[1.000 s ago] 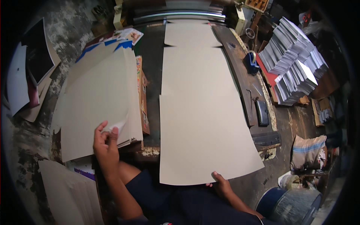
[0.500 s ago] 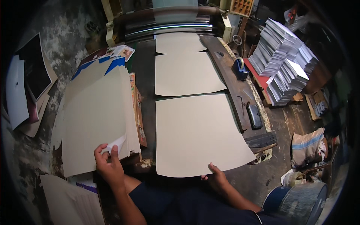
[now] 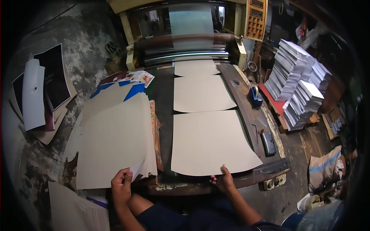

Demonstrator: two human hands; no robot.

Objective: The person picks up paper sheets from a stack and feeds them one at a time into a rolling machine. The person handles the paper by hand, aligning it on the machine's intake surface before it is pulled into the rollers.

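Observation:
My left hand (image 3: 122,186) pinches the turned-up near right corner of the top sheet on a stack of large beige paper sheets (image 3: 111,142); the sheet's pale underside shows there. On the dark feed table, a beige sheet (image 3: 214,142) lies nearest me, with my right hand (image 3: 223,181) at its near edge, thumb on top and fingers partly hidden beneath. Beyond it lies a second beige sheet (image 3: 204,92), and a third sheet (image 3: 194,68) runs up to the shiny metal roller (image 3: 187,56) of a machine.
Along the table's right side are a blue tape dispenser (image 3: 254,97), a hex key and a black case (image 3: 268,144). Tall paper piles (image 3: 289,71) stand at the right on a red-topped support. A control panel (image 3: 255,19) hangs at the back. Loose dark prints (image 3: 54,75) lie at far left.
The view has tilted upward, showing more of the machine. The sheets on the table have moved toward the rollers, my right hand along with the nearest one. My left fingers have closed on the stack's corner.

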